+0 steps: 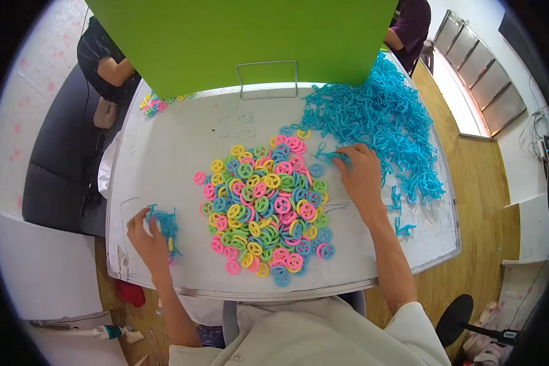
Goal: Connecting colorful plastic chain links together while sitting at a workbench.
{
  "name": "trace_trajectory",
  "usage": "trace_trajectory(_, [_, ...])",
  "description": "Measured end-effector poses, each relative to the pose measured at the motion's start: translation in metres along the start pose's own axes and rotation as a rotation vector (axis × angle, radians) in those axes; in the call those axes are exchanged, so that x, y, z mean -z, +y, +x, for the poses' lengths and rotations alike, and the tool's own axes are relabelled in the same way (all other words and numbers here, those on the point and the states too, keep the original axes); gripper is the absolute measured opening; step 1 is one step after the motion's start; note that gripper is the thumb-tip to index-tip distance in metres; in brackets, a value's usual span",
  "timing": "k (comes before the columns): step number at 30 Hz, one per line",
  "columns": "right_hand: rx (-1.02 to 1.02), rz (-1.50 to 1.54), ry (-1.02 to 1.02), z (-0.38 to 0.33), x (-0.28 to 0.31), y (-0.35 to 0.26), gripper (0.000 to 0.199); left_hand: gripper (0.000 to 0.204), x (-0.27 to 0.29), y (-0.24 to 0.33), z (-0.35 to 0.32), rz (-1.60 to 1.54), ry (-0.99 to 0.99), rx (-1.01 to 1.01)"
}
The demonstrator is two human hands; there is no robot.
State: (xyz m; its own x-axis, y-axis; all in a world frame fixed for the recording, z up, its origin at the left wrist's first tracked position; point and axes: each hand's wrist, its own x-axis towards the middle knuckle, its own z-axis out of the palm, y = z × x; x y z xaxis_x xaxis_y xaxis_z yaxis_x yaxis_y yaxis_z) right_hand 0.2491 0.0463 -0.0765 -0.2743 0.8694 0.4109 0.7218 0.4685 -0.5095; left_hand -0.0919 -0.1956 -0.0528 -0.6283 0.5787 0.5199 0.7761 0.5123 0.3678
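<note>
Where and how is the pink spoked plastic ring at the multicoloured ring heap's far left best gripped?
Probably pinch the pink spoked plastic ring by its outer rim, from above and the left: it seemingly lies flat, with white tabletop on its left and the multicoloured ring heap on its right.

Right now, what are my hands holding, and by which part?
Your right hand pinches a blue plastic piece by its right end. Your left hand is at the small blue pile; whether it grips any can't be told.
</note>
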Motion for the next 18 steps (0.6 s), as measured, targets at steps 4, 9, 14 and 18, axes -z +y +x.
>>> trace_trajectory(4, [-0.017,0.100,0.099,0.002,0.002,0.001,0.014,0.016,-0.013,0.063,0.006,-0.245,-0.075,-0.143])
trace_trajectory(9, [0.101,0.050,0.272,0.005,0.012,-0.002,0.014,0.015,-0.048,0.135,0.006,-0.451,-0.419,-0.333])
trace_trajectory(14, [-0.110,0.519,0.094,0.004,0.012,-0.010,0.017,0.015,-0.081,0.159,0.008,-0.429,-0.488,-0.487])
trace_trajectory(18, [-0.050,0.704,0.063,0.002,0.010,-0.019,0.020,0.016,-0.068,0.187,0.020,-0.752,-0.709,-0.100])
